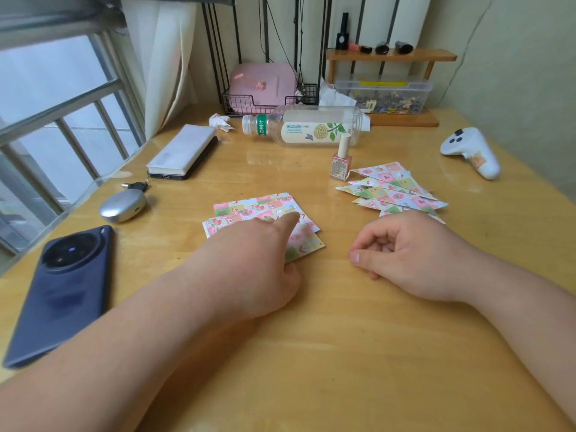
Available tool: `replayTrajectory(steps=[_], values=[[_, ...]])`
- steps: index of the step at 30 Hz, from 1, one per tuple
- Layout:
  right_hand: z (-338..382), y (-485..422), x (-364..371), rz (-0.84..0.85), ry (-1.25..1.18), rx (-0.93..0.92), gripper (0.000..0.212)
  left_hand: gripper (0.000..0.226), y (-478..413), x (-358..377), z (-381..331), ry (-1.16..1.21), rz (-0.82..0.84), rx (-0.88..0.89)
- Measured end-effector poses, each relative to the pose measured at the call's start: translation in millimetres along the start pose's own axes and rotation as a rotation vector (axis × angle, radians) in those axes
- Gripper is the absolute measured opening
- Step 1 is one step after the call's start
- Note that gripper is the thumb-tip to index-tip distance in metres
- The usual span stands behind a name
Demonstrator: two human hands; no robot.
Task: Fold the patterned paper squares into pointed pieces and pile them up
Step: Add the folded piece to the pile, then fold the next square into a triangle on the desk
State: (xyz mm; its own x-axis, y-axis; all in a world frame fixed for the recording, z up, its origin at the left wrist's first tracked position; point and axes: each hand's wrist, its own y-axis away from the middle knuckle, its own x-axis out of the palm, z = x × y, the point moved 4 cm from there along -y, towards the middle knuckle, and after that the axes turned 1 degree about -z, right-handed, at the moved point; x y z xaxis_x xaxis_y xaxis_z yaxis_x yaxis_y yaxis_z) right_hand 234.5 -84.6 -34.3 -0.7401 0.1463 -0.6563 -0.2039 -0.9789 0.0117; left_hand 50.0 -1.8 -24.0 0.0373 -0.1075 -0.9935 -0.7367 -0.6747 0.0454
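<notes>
Left grip presses one straight finger on the paper squares; right grip loosely curled, empty. Sheets look flimsy and slippery; lift a corner.

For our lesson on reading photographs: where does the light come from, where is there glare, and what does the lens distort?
Head view: daylight enters from the window at left; pale glare streaks the table below the bottle; the wide lens bows the window bars.

Phone, bottle, nail polish, controller
</notes>
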Motion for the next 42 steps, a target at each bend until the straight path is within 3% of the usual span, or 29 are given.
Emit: replayTrajectory(steps=[5, 14, 16, 18, 20, 22, 26, 32, 37, 39, 42], values=[[-1, -1, 1, -0.006, 0.017, -0.002, 0.010, 0.076, -9, 0, 4, -0.043, 0.013, -0.031], [0, 0, 1, 0.004, 0.010, 0.008, 0.010, 0.015, -9, -11, 20, 0.156, -0.255, -0.158], [1, 1, 1, -0.003, -0.011, 0.003, 0.009, 0.028, -6, -16, 24, 0.200, -0.358, -0.153], [2, 2, 1, -0.028, -0.069, -0.012, 0.007, 0.030, 2, -24, 26, 0.435, -0.529, -0.154], [5, 1, -1, -0.077, -0.205, -0.017, 0.006, 0.029, 8, -25, 28, 0.906, -0.592, -0.177], [8, 2, -4, -0.092, -0.408, -0.006, 0.008, 0.029, 10, -16, 19, 1.449, -0.404, -0.197], [19, 6, -4, 0.020, -0.709, 0.001, 0.010, 0.028, 10, 4, 1, 1.689, -0.162, -0.219], [18, 8, -4, -0.073, -0.691, 0.026, 0.024, 0.026, 13, 18, -13, 1.715, 0.026, -0.186], [13, 9, -9, 0.001, -0.496, 0.087, 0.041, 0.019, 8, 9, 6, 1.400, -0.190, -0.167], [16, 11, -12, 0.006, -0.387, 0.085, 0.034, 0.017, 5, 8, 12, 1.311, -0.175, -0.161], [15, 10, -14, -0.036, -0.120, 0.049, 0.031, 0.009, 5, 7, 10, 1.163, -0.011, -0.116]])
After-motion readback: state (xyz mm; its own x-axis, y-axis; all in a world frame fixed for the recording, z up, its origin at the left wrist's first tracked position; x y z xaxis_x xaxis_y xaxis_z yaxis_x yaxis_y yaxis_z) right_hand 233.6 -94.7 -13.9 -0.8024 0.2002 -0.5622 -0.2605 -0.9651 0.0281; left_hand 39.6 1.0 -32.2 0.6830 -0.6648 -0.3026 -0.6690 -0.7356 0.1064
